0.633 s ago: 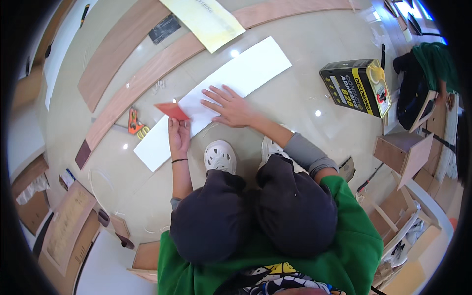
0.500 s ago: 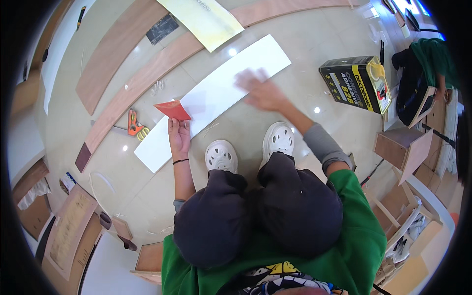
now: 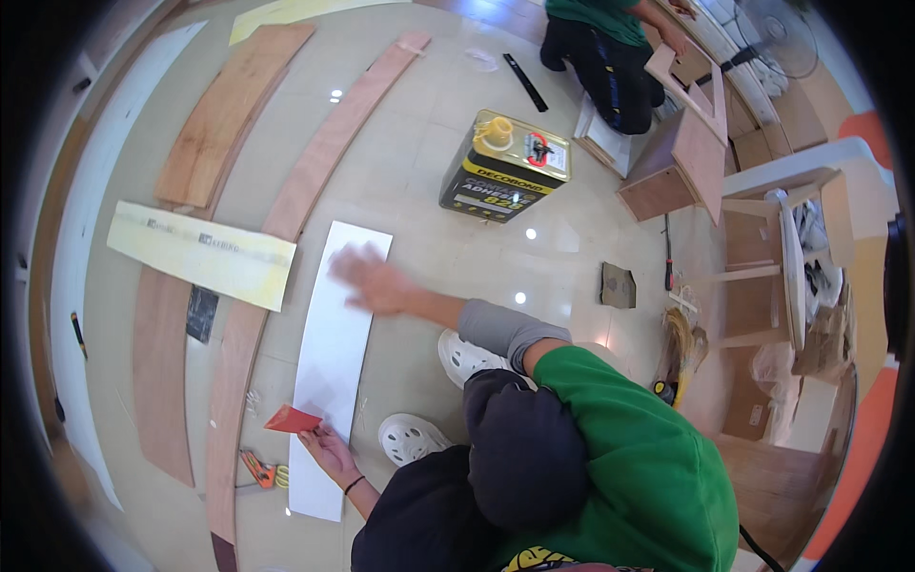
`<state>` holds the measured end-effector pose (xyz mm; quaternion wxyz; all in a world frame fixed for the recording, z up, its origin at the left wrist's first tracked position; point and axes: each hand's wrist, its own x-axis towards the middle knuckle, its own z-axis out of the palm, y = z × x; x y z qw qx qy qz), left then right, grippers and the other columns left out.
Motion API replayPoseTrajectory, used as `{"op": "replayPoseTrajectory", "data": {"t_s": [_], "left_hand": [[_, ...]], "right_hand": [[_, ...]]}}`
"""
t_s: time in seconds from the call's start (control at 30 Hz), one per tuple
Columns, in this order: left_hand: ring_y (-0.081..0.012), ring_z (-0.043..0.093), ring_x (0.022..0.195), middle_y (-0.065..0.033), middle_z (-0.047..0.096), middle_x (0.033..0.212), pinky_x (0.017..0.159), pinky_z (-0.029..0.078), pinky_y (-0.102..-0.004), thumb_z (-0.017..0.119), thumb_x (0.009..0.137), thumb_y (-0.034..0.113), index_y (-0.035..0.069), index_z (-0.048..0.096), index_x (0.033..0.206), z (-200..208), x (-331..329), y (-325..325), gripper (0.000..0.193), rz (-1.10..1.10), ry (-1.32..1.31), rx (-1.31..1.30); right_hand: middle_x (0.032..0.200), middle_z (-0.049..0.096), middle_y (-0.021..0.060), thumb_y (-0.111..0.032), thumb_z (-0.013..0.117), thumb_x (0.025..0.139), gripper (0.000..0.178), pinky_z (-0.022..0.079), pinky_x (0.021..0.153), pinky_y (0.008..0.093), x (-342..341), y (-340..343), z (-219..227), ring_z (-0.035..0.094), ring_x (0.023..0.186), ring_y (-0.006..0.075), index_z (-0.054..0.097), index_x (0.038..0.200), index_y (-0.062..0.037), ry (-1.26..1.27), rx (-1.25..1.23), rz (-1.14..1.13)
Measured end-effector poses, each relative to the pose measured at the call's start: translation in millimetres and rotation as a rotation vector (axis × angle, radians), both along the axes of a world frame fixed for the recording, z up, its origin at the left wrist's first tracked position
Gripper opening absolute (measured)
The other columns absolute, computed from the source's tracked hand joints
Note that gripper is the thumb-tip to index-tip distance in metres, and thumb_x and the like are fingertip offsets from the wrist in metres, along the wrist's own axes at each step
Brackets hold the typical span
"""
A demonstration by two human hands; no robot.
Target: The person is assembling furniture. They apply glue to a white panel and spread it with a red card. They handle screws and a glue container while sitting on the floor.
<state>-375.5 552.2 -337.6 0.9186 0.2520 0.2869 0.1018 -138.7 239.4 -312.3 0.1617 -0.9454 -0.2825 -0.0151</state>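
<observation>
A long white panel (image 3: 329,381) lies on the tiled floor in front of my feet. My left hand (image 3: 329,452) is closed on the edge of a red folded sheet (image 3: 292,418), held above the panel's near part. My right hand (image 3: 372,279), blurred by motion, is over the far part of the panel with its fingers stretched out and nothing in them. Whether its palm touches the surface I cannot tell. Beside the panel's near end are an orange hand tool (image 3: 257,468) and yellow-handled scissors (image 3: 282,476).
Wooden strips (image 3: 238,381) lie to the left, with a pale yellow sheet (image 3: 205,253) across them. A black and yellow adhesive can (image 3: 505,176) stands beyond the panel. Another person (image 3: 610,57) kneels at the back by a wooden box (image 3: 672,167). A brush (image 3: 679,343) lies right.
The view has turned to the right, showing more of the other person and the can. My right hand is still blurred over the panel; my left still holds the red sheet.
</observation>
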Motion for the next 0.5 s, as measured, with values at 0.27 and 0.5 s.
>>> {"op": "replayPoseTrajectory", "data": {"t_s": [0.27, 0.5], "left_hand": [[-0.0213, 0.064, 0.1, -0.008, 0.068, 0.112, 0.08, 0.052, -0.0329, 0.06, 0.099, 0.02, 0.005, 0.058, 0.123, 22.1, 12.9, 4.3, 0.028, -0.109, -0.006, -0.107], [-0.0177, 0.056, 0.089, -0.0013, 0.057, 0.093, 0.087, 0.049, -0.0357, 0.065, 0.095, 0.019, 0.009, 0.058, 0.107, 25.5, 69.2, -14.6, 0.017, -0.387, -0.286, -0.226]], "right_hand": [[0.094, 0.07, 0.0089, -0.022, 0.046, 0.101, 0.03, 0.054, 0.071, 0.0459, -82.5, -131.6, 52.9, 0.069, 0.073, 0.0312, 0.053, 0.122, -0.0022, 0.294, 0.218, -0.797], [0.15, 0.03, 0.0249, -0.028, 0.092, 0.068, 0.121, 0.051, 0.095, 0.0447, -89.1, -238.0, 98.2, 0.048, 0.129, 0.0344, 0.008, 0.152, -0.0063, -0.01, 0.771, -1.18]]}}
